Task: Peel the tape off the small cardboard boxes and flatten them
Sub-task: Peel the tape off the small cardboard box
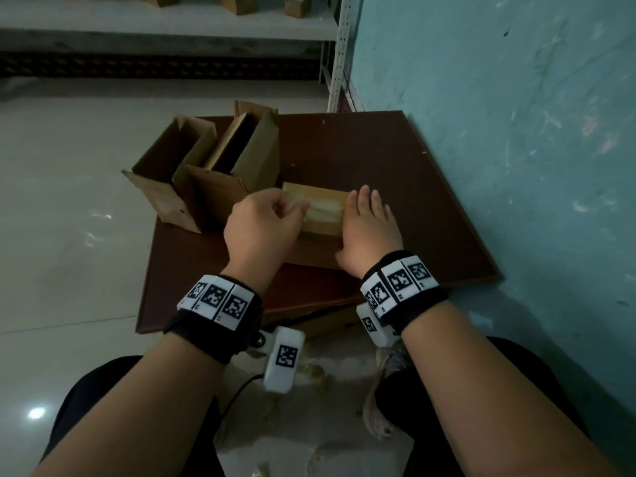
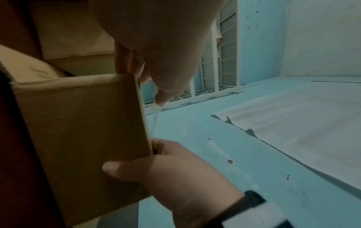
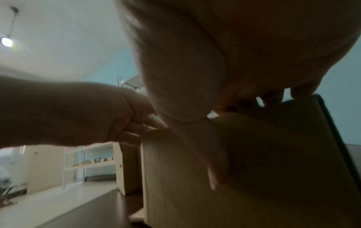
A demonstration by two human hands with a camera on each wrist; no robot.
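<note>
A small cardboard box stands on a dark brown board, between my two hands. Clear tape runs across its top. My left hand pinches the tape's left end between thumb and fingertips; in the left wrist view a thin strip of tape stretches from that pinch down to the box. My right hand holds the box at its right end, fingers laid over the top and thumb pressed on the near face. In the right wrist view the box fills the lower right.
Two opened cardboard boxes stand at the board's left edge, close to my left hand. A teal wall runs along the right. A white shelf with more boxes is at the back. Tape scraps lie on the floor by my legs.
</note>
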